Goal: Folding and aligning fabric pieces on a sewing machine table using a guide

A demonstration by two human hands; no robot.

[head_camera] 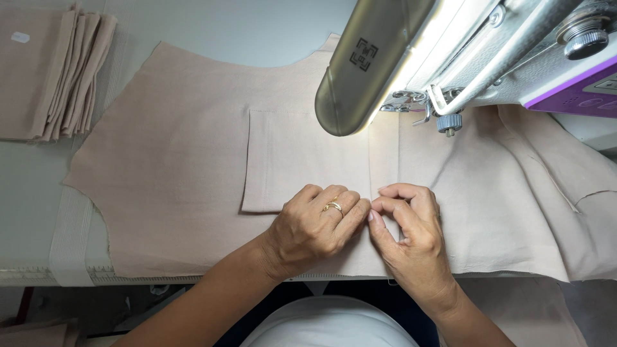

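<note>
L hand (315, 225) curled | R hand (411, 225) pinching – both on pocket (289, 160) edge

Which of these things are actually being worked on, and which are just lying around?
In use: beige garment panel, pocket piece on it, sewing machine, left hand and right hand pinching the pocket's lower corner.

Lying about: stack of folded beige pieces, top left of the table.

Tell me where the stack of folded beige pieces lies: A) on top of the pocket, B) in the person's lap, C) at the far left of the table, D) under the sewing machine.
C: the stack of folded pieces lies at the table's far-left corner, apart from both hands.
</note>
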